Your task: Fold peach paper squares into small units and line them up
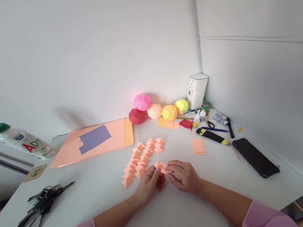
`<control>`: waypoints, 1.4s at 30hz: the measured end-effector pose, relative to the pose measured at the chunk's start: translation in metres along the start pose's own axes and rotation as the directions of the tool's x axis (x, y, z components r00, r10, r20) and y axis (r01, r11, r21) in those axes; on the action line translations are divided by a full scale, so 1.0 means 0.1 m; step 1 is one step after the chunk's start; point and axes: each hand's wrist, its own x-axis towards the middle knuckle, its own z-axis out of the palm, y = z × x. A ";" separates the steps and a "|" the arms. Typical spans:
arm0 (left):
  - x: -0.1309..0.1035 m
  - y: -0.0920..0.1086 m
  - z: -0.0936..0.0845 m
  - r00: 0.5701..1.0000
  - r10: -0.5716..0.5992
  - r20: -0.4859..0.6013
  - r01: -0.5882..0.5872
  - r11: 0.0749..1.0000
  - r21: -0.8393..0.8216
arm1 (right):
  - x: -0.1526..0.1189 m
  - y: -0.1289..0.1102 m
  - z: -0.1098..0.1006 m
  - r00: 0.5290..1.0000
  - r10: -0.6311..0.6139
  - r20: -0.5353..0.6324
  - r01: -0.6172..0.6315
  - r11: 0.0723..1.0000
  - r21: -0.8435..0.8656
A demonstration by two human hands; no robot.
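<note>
Between my two hands is a small peach folded paper piece (161,165), held just above the white table. My left hand (149,183) pinches its left side, thumb on top. The fingers of my right hand (183,176) close on its right edge. Just left of my hands, several peach folded paper units (129,175) lie in overlapping rows. Flat peach paper pieces (198,146) rest beyond my right hand. Faceted paper balls in pink (142,102), red (137,116), peach (154,111), orange (169,112) and yellow (182,106) sit by the wall.
Peach sheets (115,138) with a purple piece (95,139) lie left, near a white bottle (27,142) and keys (45,202). A glue bottle (196,120), utility knife (213,136), scissors (210,125), black phone (256,157) and white container (196,91) occupy the back right.
</note>
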 end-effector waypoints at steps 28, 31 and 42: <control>-0.02 0.08 0.05 1.000 -0.015 -0.001 0.015 0.998 0.062 | -0.09 0.05 0.03 0.955 0.296 0.017 -0.296 0.946 0.133; -0.02 0.09 0.05 1.000 -0.021 -0.012 0.021 0.997 0.078 | -0.08 0.04 0.02 0.955 0.292 0.056 -0.298 0.934 0.196; -0.02 0.08 0.02 1.000 -0.012 0.024 0.009 0.991 0.133 | -0.04 0.02 0.05 0.831 0.461 0.311 -0.554 0.634 0.539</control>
